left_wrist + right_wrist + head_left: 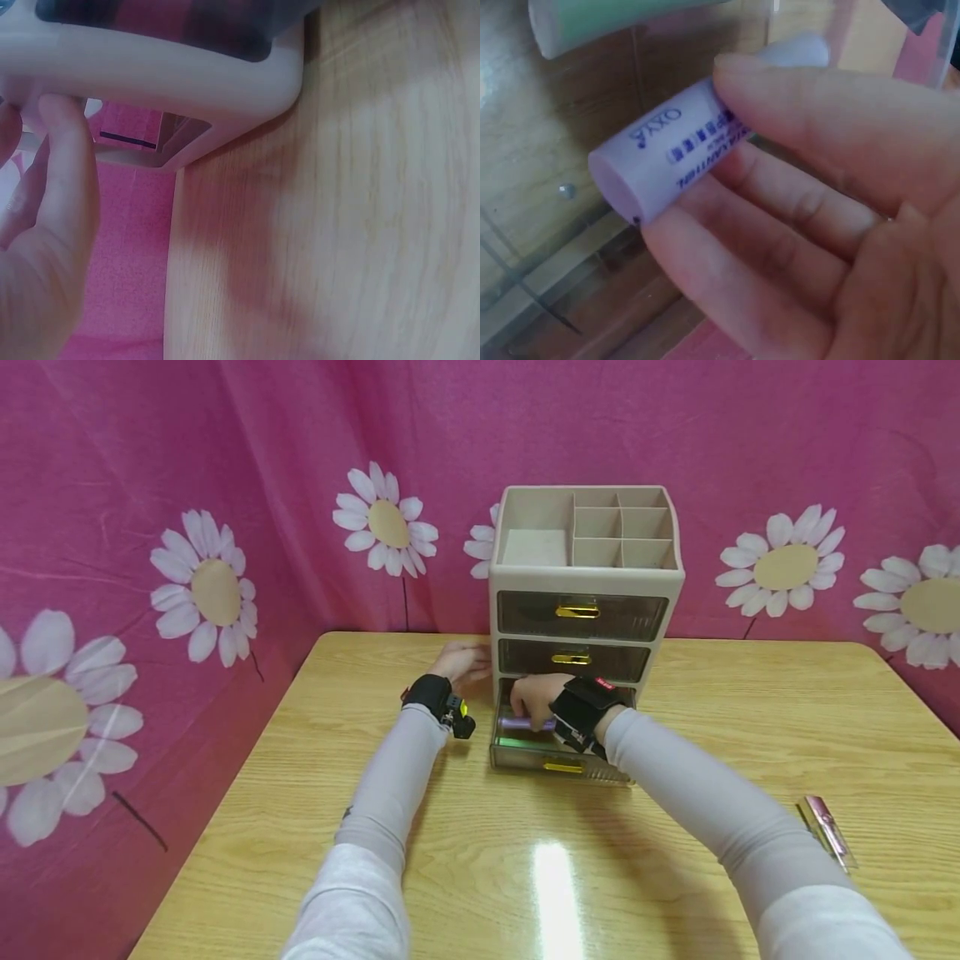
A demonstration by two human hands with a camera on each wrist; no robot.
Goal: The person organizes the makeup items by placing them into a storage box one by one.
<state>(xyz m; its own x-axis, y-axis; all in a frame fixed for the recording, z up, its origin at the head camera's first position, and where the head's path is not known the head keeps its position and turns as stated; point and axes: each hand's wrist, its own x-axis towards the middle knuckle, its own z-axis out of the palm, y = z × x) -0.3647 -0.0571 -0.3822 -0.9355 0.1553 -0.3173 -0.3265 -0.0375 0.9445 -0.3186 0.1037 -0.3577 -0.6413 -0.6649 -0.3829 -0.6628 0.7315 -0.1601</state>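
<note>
My right hand [537, 697] is inside the pulled-out bottom drawer [517, 757] of a beige drawer organizer [585, 578]. Between thumb and fingers it holds a small lavender tube [656, 150] printed with dark letters. Beside it in the drawer lies a green tube [600, 19], partly out of the right wrist view. On the organizer's left side, my left hand [467, 662] touches the beige side frame, its visible finger [71, 165] nearly straight against it. Some of its fingertips are cut off in the left wrist view.
Two closed upper drawers with gold handles, one with its handle [577, 611] near the top, sit below the organizer's divided top tray [534, 547]. A pink and clear oblong item [827, 831] lies on the wooden table [300, 827] at right. Behind hangs a pink flowered cloth [300, 435].
</note>
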